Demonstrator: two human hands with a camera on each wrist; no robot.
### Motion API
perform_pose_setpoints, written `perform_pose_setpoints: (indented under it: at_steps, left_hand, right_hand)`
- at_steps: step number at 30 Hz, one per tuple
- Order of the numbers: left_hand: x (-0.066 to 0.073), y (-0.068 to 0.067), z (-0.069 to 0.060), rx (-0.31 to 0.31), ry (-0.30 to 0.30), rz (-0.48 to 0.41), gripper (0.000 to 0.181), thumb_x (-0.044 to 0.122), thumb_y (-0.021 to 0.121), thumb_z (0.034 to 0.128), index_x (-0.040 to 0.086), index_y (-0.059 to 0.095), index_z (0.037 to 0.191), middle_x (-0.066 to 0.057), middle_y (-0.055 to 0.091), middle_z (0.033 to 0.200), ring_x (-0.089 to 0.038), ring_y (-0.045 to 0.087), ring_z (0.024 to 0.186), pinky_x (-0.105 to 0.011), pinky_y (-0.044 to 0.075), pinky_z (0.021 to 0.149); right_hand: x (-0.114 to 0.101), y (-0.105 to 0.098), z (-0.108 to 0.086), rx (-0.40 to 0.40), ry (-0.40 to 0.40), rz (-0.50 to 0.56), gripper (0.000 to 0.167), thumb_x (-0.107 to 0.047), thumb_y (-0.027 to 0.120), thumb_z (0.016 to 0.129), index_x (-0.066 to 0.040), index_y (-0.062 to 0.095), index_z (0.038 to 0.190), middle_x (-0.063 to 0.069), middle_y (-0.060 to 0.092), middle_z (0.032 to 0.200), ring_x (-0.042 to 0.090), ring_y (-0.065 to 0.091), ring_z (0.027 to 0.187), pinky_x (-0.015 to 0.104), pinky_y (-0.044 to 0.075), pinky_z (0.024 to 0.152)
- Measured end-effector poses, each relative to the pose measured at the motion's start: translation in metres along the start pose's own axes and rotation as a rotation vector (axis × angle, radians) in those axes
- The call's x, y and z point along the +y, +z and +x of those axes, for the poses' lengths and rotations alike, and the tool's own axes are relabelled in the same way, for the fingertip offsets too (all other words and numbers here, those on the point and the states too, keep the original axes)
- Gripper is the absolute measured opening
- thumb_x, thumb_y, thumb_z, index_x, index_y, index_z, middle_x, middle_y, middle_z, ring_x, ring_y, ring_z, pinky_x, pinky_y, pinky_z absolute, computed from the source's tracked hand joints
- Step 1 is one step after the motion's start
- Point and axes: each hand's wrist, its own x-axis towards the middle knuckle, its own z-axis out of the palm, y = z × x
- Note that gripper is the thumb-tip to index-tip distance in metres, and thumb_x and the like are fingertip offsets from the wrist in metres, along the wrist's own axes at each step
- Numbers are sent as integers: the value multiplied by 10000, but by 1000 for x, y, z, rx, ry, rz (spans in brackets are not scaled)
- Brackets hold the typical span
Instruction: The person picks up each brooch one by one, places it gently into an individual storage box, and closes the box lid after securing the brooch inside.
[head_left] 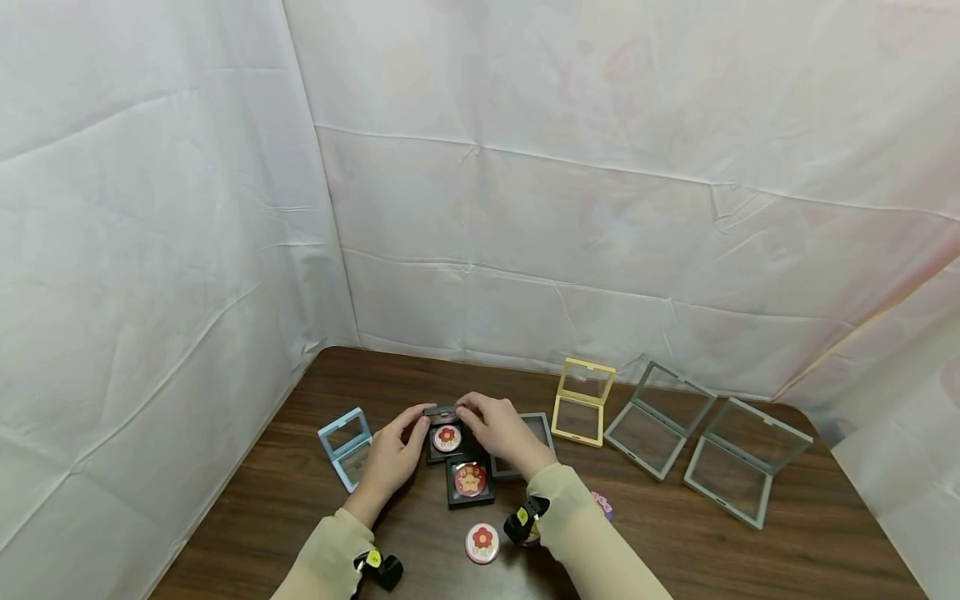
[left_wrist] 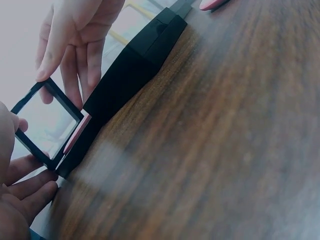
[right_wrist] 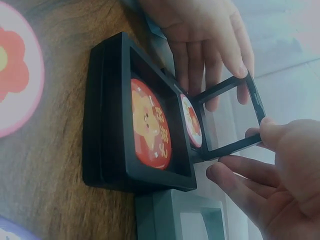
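White cloth [head_left: 525,208] lines the room, filling the upper part of the frame and its left and right sides, creased in folds and tinted faintly pink toward the right. Below, a dark brown, wood-grained tabletop [head_left: 675,550] spans the lower part, its far corners rounded. From the bottom edge reach a pale left sleeve [head_left: 322,550] and right sleeve [head_left: 596,537]. Two grey frames [head_left: 660,419] stand hinged open at lower right; a third grey frame [head_left: 542,433] lies partly behind the right hand [head_left: 502,429]. That hand and the left hand [head_left: 393,454] meet at lower centre, each pinching one side of the raised lid [head_left: 442,411] of an open black case [head_left: 433,454]. Open as well are a yellow frame [head_left: 580,401], right of centre, and a blue frame [head_left: 351,447], left. A second black case [head_left: 471,502] sits just below the first. Smallest are the badges: a flower badge [head_left: 447,438] in the first case, a red star badge [head_left: 470,480] in the second, a loose flower badge [head_left: 482,543] near the bottom edge, and a purple badge [head_left: 603,506] mostly hidden by the right sleeve.
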Motion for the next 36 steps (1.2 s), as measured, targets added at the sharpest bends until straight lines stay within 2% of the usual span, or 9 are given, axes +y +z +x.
perform_pose_setpoints:
  at_steps: [3, 11, 16, 23, 30, 36]
  left_hand:
    - [0, 0, -1, -9, -4, -6, 273, 310, 653, 1127, 248, 766, 1367, 13, 777, 1310, -201, 742, 1187, -518, 598, 972]
    - [2, 0, -3, -46, -20, 14, 319, 362, 680, 1108, 180, 770, 1356, -5, 785, 1269, -221, 757, 1131, -529, 607, 929]
    - [1, -1, -4, -62, -12, 26, 313, 351, 719, 1086, 180, 770, 1343, -13, 779, 1274, -238, 747, 1157, -543, 604, 953]
    - [0, -2, -3, -99, -5, 8, 305, 285, 750, 1064, 165, 767, 1344, 2, 768, 1285, -218, 734, 1174, -533, 592, 980]
    - [0, -2, -2, -131, 46, 59, 358, 257, 798, 1027, 136, 755, 1361, -32, 737, 1368, -264, 699, 1273, -548, 557, 1052]
    - [0, -2, -2, -171, 105, 105, 460, 144, 865, 956, 123, 723, 1392, -79, 688, 1444, -319, 650, 1352, -550, 527, 1100]
  right_hand:
    - [0, 0, -2, 0, -9, -10, 225, -283, 600, 1153, -178, 749, 1283, -5, 790, 1122, 113, 706, 942, 397, 581, 853]
    - [1, -1, -7, -34, -32, -22, 247, -274, 585, 1159, -157, 736, 1315, 26, 789, 1138, 143, 730, 968, 403, 590, 859]
    - [2, -4, -10, -69, -54, -14, 258, -261, 590, 1157, -139, 733, 1333, 47, 785, 1201, 165, 745, 1040, 419, 603, 905]
    - [7, -7, -10, -101, -112, -54, 241, -228, 625, 1141, -119, 731, 1328, 45, 782, 1202, 149, 740, 1030, 406, 604, 893]
    - [12, -7, -11, -118, -143, -93, 242, -198, 663, 1119, -98, 721, 1332, 76, 768, 1244, 209, 738, 1109, 443, 597, 946]
    - [15, -7, -14, -140, -153, -123, 252, -168, 733, 1074, -68, 738, 1305, 113, 756, 1284, 286, 716, 1209, 501, 567, 1038]
